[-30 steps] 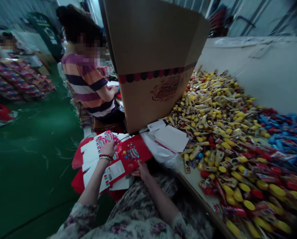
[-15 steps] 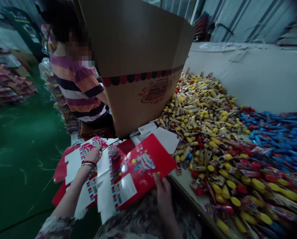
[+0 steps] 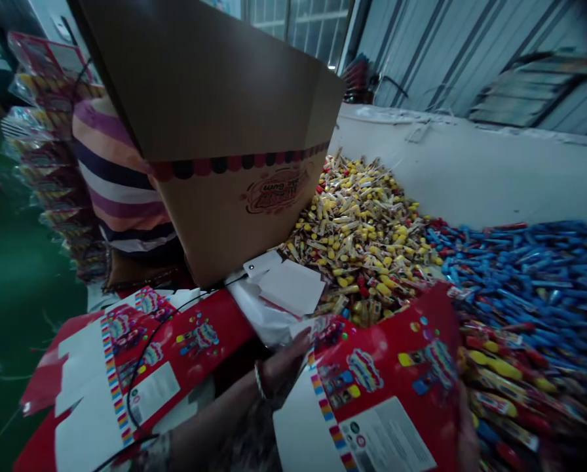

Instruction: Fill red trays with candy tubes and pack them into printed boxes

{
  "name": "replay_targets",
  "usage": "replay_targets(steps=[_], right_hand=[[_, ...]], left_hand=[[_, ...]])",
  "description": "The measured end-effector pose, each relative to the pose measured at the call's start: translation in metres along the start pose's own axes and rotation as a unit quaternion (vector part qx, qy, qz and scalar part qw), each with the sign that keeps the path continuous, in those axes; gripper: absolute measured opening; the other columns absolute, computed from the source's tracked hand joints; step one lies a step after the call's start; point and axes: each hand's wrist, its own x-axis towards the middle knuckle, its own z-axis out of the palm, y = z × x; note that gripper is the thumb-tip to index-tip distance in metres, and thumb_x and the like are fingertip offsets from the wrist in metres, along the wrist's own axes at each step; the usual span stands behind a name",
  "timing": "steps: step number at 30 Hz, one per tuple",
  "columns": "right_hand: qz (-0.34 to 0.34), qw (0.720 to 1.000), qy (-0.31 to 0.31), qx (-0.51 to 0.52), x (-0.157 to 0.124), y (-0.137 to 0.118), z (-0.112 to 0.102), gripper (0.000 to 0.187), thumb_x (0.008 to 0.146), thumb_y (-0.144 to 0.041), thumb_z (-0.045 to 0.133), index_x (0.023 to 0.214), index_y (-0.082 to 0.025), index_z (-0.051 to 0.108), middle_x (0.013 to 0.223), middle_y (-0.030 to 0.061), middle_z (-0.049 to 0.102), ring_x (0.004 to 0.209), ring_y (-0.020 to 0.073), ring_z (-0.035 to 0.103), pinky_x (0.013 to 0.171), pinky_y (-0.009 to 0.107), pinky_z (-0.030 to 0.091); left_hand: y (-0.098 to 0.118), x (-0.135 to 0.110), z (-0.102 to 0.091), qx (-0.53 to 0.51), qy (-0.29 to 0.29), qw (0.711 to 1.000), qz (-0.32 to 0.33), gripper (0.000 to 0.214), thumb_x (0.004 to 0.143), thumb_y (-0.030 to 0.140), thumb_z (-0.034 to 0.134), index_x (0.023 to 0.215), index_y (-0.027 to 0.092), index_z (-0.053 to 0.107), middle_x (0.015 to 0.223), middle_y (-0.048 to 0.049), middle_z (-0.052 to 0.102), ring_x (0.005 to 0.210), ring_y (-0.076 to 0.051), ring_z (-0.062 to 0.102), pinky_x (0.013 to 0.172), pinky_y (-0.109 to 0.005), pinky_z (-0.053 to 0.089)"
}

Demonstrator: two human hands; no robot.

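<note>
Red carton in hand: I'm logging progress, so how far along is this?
Done: nothing folded or filled shows. In hand: the left hand grips one flat red carton. Left: a stack of flat cartons and loose candy piles beyond.

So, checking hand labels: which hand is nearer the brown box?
Left. The left hand holds the red carton by its left edge, close before the box; the right hand, mostly hidden, is at the carton's far right edge.

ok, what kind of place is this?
Probably a sweets-packing workshop: heaps of loose wrapped sweets on a table, a flat red printed carton in the left hand, and a big brown shipping box alongside.
</note>
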Motion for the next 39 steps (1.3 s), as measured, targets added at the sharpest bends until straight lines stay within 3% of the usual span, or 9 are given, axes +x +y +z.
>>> replay_targets(steps=[4, 8, 12, 15, 18, 22, 25, 29, 39], right_hand=[[0.122, 0.991, 0.009, 0.056, 0.011, 0.017, -0.026, 0.083, 0.079, -0.079, 0.022, 0.138, -0.026, 0.047, 0.110, 0.0147, 0.069, 0.109, 0.0313, 0.062, 0.091, 0.053, 0.049], [0.010, 0.981, -0.076, 0.176, 0.008, 0.006, -0.008, 0.097, 0.072, -0.087, 0.020, 0.145, -0.025, 0.034, 0.142, 0.0155, 0.046, 0.124, 0.0323, 0.051, 0.092, 0.054, 0.046], [0.004, 0.971, -0.092, 0.221, 0.024, 0.010, 0.027, 0.089, 0.061, -0.057, 0.074, 0.138, -0.028, 0.040, 0.140, 0.0099, 0.048, 0.121, 0.0272, 0.052, 0.097, 0.045, 0.044], [0.026, 0.974, 0.078, 0.209, 0.048, 0.039, 0.035, 0.074, 0.055, -0.040, 0.080, 0.121, -0.023, 0.052, 0.117, 0.0061, 0.062, 0.103, 0.0225, 0.060, 0.092, 0.042, 0.047], [-0.039, 0.969, 0.182, 0.165, 0.071, 0.066, 0.028, 0.053, 0.057, -0.041, 0.076, 0.102, -0.018, 0.058, 0.105, 0.0064, 0.064, 0.098, 0.0212, 0.060, 0.094, 0.042, 0.046], [-0.165, 0.963, 0.210, -0.029, 0.092, 0.070, 0.020, 0.043, 0.072, -0.042, 0.061, 0.105, -0.014, 0.058, 0.102, 0.0118, 0.063, 0.096, 0.0242, 0.059, 0.094, 0.045, 0.045], [-0.196, 0.940, 0.180, -0.215, 0.105, 0.059, 0.023, 0.050, 0.075, -0.039, 0.053, 0.115, -0.009, 0.056, 0.108, 0.0186, 0.057, 0.105, 0.0317, 0.053, 0.094, 0.050, 0.041], [-0.187, 0.920, 0.142, -0.314, 0.116, 0.052, 0.037, 0.071, 0.073, -0.039, 0.054, 0.135, -0.006, 0.042, 0.125, 0.0244, 0.042, 0.116, 0.0377, 0.044, 0.097, 0.052, 0.037], [-0.224, 0.908, 0.125, -0.331, 0.098, 0.066, 0.044, 0.068, 0.081, -0.049, 0.048, 0.137, -0.011, 0.040, 0.139, 0.0223, 0.024, 0.129, 0.0387, 0.031, 0.101, 0.054, 0.033]], left_hand=[[0.007, 0.022, 0.007, -0.175, -0.116, 0.975, -0.073, 0.048, 0.071, 0.043, 0.073, 0.107, 0.013, 0.064, 0.106, -0.0145, 0.070, 0.099, -0.028, 0.066, 0.095, -0.043, 0.047], [0.050, 0.047, -0.022, -0.113, 0.044, 0.993, 0.001, 0.036, 0.070, 0.034, 0.075, 0.098, 0.015, 0.063, 0.089, -0.0077, 0.073, 0.077, -0.022, 0.068, 0.078, -0.035, 0.053], [0.079, 0.059, -0.032, 0.127, 0.073, 0.989, 0.028, 0.042, 0.072, 0.048, 0.070, 0.098, 0.015, 0.064, 0.084, -0.0070, 0.071, 0.073, -0.022, 0.066, 0.070, -0.033, 0.052], [0.092, 0.060, -0.050, 0.435, 0.128, 0.891, -0.029, 0.035, 0.080, 0.048, 0.060, 0.084, 0.014, 0.068, 0.076, -0.0085, 0.070, 0.077, -0.025, 0.065, 0.073, -0.034, 0.050], [0.105, 0.058, -0.094, 0.555, 0.275, 0.783, -0.063, 0.030, 0.089, 0.035, 0.048, 0.095, 0.013, 0.067, 0.097, -0.0159, 0.068, 0.102, -0.032, 0.060, 0.087, -0.041, 0.045], [0.113, 0.049, -0.156, 0.625, 0.399, 0.659, -0.126, 0.030, 0.087, 0.022, 0.048, 0.112, 0.011, 0.061, 0.125, -0.0236, 0.054, 0.126, -0.039, 0.043, 0.097, -0.052, 0.036], [0.108, 0.048, -0.180, 0.657, 0.387, 0.625, -0.167, 0.026, 0.089, 0.024, 0.052, 0.109, 0.011, 0.062, 0.119, -0.0172, 0.060, 0.120, -0.031, 0.050, 0.097, -0.049, 0.040], [0.105, 0.059, -0.183, 0.682, 0.362, 0.607, -0.191, 0.029, 0.091, 0.035, 0.055, 0.110, 0.014, 0.060, 0.112, -0.0081, 0.062, 0.102, -0.020, 0.060, 0.090, -0.042, 0.049], [0.109, 0.102, -0.147, 0.713, 0.346, 0.603, -0.091, 0.040, 0.092, 0.038, 0.051, 0.125, 0.014, 0.051, 0.126, -0.0126, 0.054, 0.112, -0.024, 0.055, 0.094, -0.049, 0.046]])
